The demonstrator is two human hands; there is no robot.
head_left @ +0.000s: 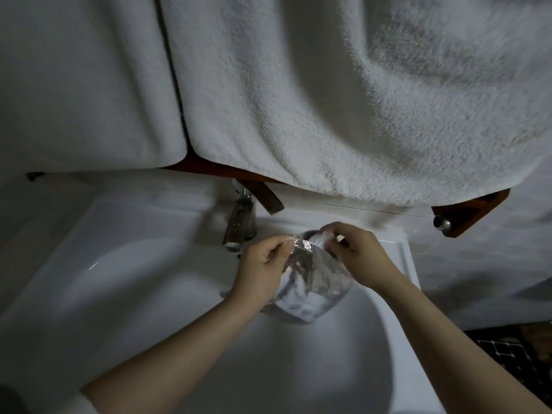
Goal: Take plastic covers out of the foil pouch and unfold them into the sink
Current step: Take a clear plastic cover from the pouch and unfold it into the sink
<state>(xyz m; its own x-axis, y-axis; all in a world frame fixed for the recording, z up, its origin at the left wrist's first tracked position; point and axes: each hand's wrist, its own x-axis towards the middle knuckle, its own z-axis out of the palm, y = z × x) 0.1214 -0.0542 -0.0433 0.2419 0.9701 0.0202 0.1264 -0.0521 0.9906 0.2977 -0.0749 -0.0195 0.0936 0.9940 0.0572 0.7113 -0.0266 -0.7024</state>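
Observation:
A crinkled silver foil pouch (310, 282) hangs over the white sink (125, 294), held up between both hands. My left hand (263, 270) pinches the pouch's top left edge. At the pouch's mouth my right hand (358, 252) pinches a bit of clear plastic cover (321, 240). The lower part of the pouch bulges and hangs free above the basin.
A chrome tap (242, 222) stands behind the basin, just left of my hands. White towels (298, 100) hang from a dark wooden rail (466, 213) above the sink. A dark patterned floor (513, 357) shows at the lower right.

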